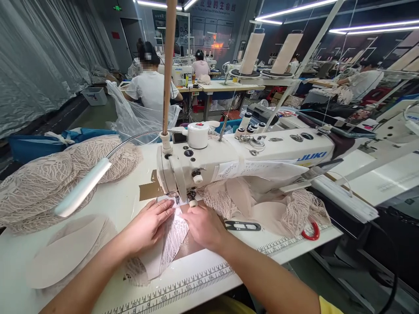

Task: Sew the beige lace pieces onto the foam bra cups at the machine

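Note:
A beige lace piece (176,233) lies under the needle area of a white JUKI sewing machine (248,152). My left hand (147,226) rests on its left side, fingers stretched out flat and fingertips close to the presser foot (177,199). On the other side my right hand (204,224) is closed, thumb and fingers gripping the lace edge just below the machine's tension knob (194,203). The lace hangs down toward the table's front edge, over a smooth beige cup layer. Exactly what sits beneath the foot is hidden by my fingers.
Thread snips (242,226) lie right of my right hand, beside more lace and cup pieces (271,213) and a red-handled tool (310,231). Stacked lace cups (42,179) and a loose cup (65,253) are at left. A lit lamp (83,187) overhangs the table. Other people sit beyond.

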Motion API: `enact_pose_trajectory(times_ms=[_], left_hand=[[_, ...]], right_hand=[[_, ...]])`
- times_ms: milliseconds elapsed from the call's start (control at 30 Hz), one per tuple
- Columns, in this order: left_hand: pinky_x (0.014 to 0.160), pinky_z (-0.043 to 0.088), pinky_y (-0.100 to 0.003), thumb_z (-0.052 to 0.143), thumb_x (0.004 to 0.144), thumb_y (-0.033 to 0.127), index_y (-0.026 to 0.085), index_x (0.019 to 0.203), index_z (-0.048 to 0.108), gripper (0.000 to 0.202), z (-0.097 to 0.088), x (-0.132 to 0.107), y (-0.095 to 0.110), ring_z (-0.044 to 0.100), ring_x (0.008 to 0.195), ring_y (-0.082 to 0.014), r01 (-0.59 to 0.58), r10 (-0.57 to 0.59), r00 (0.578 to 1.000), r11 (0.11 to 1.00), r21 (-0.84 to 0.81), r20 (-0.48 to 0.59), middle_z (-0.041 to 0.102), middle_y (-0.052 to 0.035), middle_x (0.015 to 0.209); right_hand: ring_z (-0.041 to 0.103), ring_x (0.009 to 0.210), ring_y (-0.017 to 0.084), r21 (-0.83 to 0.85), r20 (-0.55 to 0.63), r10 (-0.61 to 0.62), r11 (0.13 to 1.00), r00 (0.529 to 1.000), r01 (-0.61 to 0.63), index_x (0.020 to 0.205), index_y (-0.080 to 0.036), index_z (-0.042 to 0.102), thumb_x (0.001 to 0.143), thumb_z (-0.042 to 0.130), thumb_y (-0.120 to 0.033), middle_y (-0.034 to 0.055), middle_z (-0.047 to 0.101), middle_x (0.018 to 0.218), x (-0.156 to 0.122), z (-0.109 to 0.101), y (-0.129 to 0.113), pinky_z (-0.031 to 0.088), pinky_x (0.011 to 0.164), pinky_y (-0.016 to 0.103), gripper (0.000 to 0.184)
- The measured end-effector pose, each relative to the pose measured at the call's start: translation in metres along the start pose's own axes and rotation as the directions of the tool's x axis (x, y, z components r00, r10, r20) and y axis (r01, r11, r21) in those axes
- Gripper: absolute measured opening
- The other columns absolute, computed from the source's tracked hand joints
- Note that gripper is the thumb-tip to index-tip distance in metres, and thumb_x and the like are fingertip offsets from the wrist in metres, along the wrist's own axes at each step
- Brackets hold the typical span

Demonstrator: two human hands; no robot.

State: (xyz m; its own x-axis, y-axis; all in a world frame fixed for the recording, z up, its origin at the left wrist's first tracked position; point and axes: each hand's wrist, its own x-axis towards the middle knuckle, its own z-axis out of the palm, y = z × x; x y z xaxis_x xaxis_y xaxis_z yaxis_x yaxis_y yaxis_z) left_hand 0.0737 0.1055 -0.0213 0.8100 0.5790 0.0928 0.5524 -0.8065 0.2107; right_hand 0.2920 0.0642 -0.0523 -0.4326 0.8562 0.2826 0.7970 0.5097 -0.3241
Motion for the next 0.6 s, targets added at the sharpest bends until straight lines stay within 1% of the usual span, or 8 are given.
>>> enact_pose_trajectory(times_ms=[67,133,167,233,300,433,533,600], left_hand=[[0.099,0.042,-0.05,0.041,0.085,0.01,0.017,0.12,0.058,0.04,-0.002,-0.006,0.011,0.05,0.12,-0.0294,0.043,-0.044,0.998,0.999,-0.022,-0.038,0.055,-0.0138,0.132],[0.091,0.046,-0.046,0.044,0.088,0.017,0.017,0.116,0.058,0.031,-0.002,-0.009,0.025,0.055,0.109,-0.0278,0.103,-0.106,0.993,0.993,-0.052,-0.057,0.058,-0.0133,0.123],[0.085,0.048,-0.044,0.046,0.089,0.021,0.017,0.111,0.059,0.026,-0.001,-0.01,0.031,0.057,0.101,-0.0267,0.134,-0.138,0.989,0.989,-0.061,-0.057,0.061,-0.0125,0.114],[0.073,0.049,-0.041,0.045,0.091,0.025,0.017,0.092,0.061,0.018,0.004,-0.01,0.041,0.057,0.083,-0.0241,0.177,-0.179,0.982,0.983,-0.052,-0.055,0.063,-0.0095,0.092],[0.067,0.046,-0.038,0.04,0.093,0.023,0.018,0.078,0.058,0.024,0.009,-0.01,0.045,0.055,0.075,-0.0221,0.191,-0.194,0.978,0.981,-0.043,-0.078,0.06,-0.0072,0.08],[0.068,0.045,-0.035,0.037,0.093,0.019,0.018,0.079,0.055,0.023,0.016,-0.015,0.041,0.054,0.075,-0.0207,0.18,-0.194,0.974,0.976,-0.123,-0.118,0.06,-0.0066,0.08],[0.068,0.045,-0.035,0.038,0.091,0.019,0.018,0.08,0.054,0.019,0.016,-0.019,0.036,0.054,0.075,-0.0205,0.158,-0.182,0.976,0.97,-0.186,-0.12,0.06,-0.0066,0.081],[0.069,0.045,-0.035,0.04,0.09,0.018,0.019,0.081,0.054,0.017,0.015,-0.021,0.034,0.054,0.077,-0.0207,0.145,-0.172,0.978,0.966,-0.213,-0.117,0.061,-0.0065,0.082]], right_hand=[[0.051,0.071,0.015,0.089,-0.058,0.04,0.995,0.998,-0.034,0.087,-0.019,0.068,0.086,0.047,-0.01,0.0024,0.061,0.079,0.0,0.0,0.001,0.039,0.064,0.025,0.023],[0.052,0.071,0.014,0.152,-0.09,0.076,0.987,0.993,-0.061,0.083,-0.018,0.068,0.086,0.048,-0.01,0.0026,0.061,0.077,0.0,-0.001,0.002,0.038,0.062,0.024,0.022],[0.051,0.07,0.014,0.169,-0.094,0.087,0.983,0.992,-0.07,0.081,-0.018,0.067,0.085,0.048,-0.009,0.0025,0.061,0.076,0.0,-0.002,0.001,0.038,0.061,0.024,0.021],[0.051,0.067,0.014,0.182,-0.092,0.101,0.98,0.991,-0.083,0.077,-0.018,0.066,0.082,0.049,-0.006,0.002,0.061,0.076,0.0,-0.003,0.001,0.037,0.059,0.023,0.021],[0.051,0.067,0.013,0.19,-0.084,0.109,0.977,0.991,-0.092,0.075,-0.017,0.064,0.081,0.047,-0.003,0.0015,0.061,0.078,-0.001,-0.005,0.001,0.036,0.059,0.023,0.022],[0.054,0.07,0.012,0.223,-0.063,0.109,0.971,0.992,-0.093,0.078,-0.018,0.062,0.084,0.043,-0.003,0.0007,0.062,0.078,-0.004,-0.013,0.0,0.039,0.063,0.022,0.025],[0.057,0.076,0.014,0.258,-0.01,0.109,0.961,0.994,-0.103,0.086,-0.018,0.063,0.086,0.044,-0.007,0.0018,0.064,0.083,-0.008,-0.024,-0.005,0.042,0.066,0.023,0.022],[0.057,0.078,0.015,0.252,0.039,0.076,0.964,0.996,-0.083,0.094,-0.019,0.063,0.086,0.045,-0.009,0.0029,0.064,0.089,-0.012,-0.029,-0.01,0.042,0.067,0.024,0.022]])
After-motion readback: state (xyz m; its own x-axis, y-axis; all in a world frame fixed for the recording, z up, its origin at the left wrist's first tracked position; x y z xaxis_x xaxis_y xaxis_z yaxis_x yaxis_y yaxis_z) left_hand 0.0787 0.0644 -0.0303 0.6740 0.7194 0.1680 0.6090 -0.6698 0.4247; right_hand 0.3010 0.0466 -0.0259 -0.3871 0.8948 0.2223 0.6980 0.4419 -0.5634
